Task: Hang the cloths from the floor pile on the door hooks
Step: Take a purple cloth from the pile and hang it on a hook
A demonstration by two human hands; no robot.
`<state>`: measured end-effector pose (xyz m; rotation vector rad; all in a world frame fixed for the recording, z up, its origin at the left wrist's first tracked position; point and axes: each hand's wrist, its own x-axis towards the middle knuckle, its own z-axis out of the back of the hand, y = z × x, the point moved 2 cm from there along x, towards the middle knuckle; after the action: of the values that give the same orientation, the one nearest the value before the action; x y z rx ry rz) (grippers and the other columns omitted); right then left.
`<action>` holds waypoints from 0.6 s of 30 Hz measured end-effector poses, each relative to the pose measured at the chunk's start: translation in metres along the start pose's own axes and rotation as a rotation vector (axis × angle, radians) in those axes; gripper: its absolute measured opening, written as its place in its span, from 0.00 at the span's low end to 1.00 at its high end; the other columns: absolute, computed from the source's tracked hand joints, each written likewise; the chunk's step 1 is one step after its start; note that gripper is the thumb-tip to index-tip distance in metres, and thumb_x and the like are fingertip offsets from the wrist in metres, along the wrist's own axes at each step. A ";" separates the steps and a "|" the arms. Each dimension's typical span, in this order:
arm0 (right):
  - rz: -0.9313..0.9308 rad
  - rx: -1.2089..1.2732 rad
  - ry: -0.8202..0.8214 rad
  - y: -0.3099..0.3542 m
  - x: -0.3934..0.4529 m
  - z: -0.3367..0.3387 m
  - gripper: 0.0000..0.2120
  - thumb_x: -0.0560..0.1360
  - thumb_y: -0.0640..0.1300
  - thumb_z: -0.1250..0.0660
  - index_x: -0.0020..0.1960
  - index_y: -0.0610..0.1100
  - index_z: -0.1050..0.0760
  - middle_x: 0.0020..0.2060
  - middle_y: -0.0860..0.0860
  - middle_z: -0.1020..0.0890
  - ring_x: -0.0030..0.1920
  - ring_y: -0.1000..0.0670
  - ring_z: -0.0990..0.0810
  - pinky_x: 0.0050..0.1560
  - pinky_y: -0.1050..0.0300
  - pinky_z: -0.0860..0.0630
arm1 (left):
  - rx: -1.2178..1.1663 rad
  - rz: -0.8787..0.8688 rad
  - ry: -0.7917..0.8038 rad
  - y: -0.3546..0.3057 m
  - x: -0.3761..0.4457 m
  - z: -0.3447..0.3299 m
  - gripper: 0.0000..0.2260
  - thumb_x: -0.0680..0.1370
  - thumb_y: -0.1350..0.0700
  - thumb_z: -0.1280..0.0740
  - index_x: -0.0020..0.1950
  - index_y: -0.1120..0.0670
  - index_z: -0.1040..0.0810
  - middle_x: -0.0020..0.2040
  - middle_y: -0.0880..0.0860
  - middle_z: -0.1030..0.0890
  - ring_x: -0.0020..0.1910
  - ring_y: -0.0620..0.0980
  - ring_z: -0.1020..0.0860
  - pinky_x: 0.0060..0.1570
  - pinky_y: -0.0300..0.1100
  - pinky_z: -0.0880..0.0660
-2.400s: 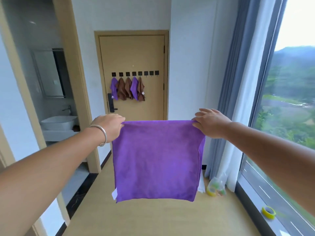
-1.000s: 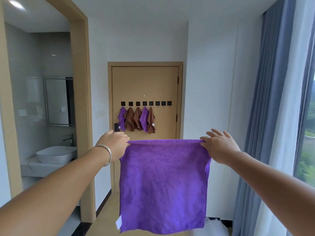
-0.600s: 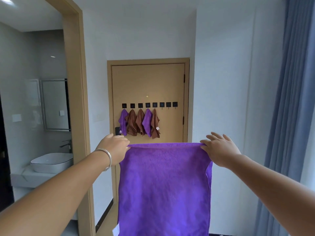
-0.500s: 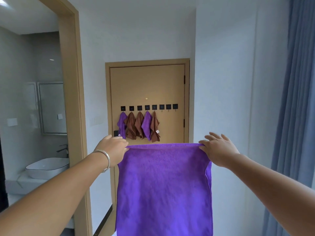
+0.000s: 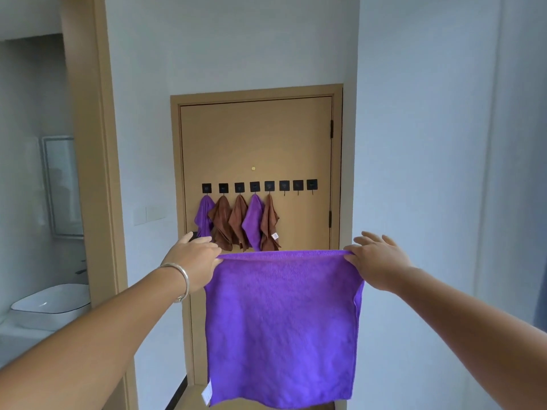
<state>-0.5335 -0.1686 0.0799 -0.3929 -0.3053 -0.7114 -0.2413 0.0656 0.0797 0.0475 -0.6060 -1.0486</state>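
Observation:
A square purple cloth (image 5: pixel 281 327) hangs flat in front of me, stretched by its two top corners. My left hand (image 5: pixel 194 258) pinches the left corner and my right hand (image 5: pixel 376 260) pinches the right one, its other fingers spread. Straight ahead is a tan door (image 5: pixel 257 137) with a row of black hooks (image 5: pixel 284 185). Several cloths hang on the left hooks: purple (image 5: pixel 203 216), brown (image 5: pixel 221 221), brown (image 5: pixel 238 221), purple (image 5: pixel 252 220), brown (image 5: pixel 270 223). The three hooks at the right are bare. The floor pile is out of view.
A tan door frame post (image 5: pixel 94 173) stands at the left, with a bathroom behind it holding a white basin (image 5: pixel 50 301) and a mirror (image 5: pixel 63 184). White walls flank the door. A strip of wooden floor (image 5: pixel 189 405) shows at the bottom.
The view has lifted from the floor and window to the door. The door and hooks now appear larger and closer. Both hands keep the same hold on the purple cloth.

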 end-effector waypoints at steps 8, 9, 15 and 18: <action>0.012 -0.107 0.004 0.008 0.122 -0.055 0.19 0.83 0.51 0.49 0.73 0.58 0.37 0.73 0.53 0.35 0.76 0.47 0.47 0.73 0.45 0.45 | -0.018 -0.040 -0.025 0.036 0.121 -0.087 0.18 0.83 0.48 0.49 0.68 0.49 0.28 0.67 0.44 0.27 0.73 0.45 0.39 0.73 0.49 0.51; 0.006 -0.111 0.001 0.009 0.141 -0.061 0.19 0.83 0.51 0.50 0.72 0.58 0.37 0.72 0.53 0.35 0.76 0.47 0.47 0.73 0.45 0.45 | -0.026 -0.047 -0.037 0.043 0.139 -0.099 0.17 0.83 0.48 0.49 0.66 0.49 0.26 0.66 0.44 0.26 0.72 0.45 0.38 0.73 0.49 0.51; -0.009 -0.130 -0.030 0.021 0.243 -0.082 0.18 0.83 0.52 0.50 0.70 0.54 0.32 0.68 0.53 0.31 0.75 0.47 0.44 0.72 0.46 0.41 | -0.088 -0.057 -0.074 0.081 0.236 -0.153 0.17 0.83 0.49 0.48 0.66 0.49 0.26 0.66 0.44 0.26 0.73 0.45 0.38 0.73 0.48 0.51; -0.026 -0.135 -0.032 0.026 0.281 -0.097 0.17 0.82 0.52 0.48 0.69 0.54 0.31 0.68 0.53 0.30 0.75 0.46 0.43 0.72 0.46 0.39 | -0.076 -0.081 -0.067 0.094 0.276 -0.176 0.17 0.83 0.50 0.49 0.68 0.50 0.28 0.68 0.45 0.27 0.73 0.45 0.39 0.73 0.48 0.51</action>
<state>-0.3006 -0.3537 0.1002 -0.5297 -0.2933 -0.7539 0.0169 -0.1558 0.0852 -0.0301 -0.6287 -1.1542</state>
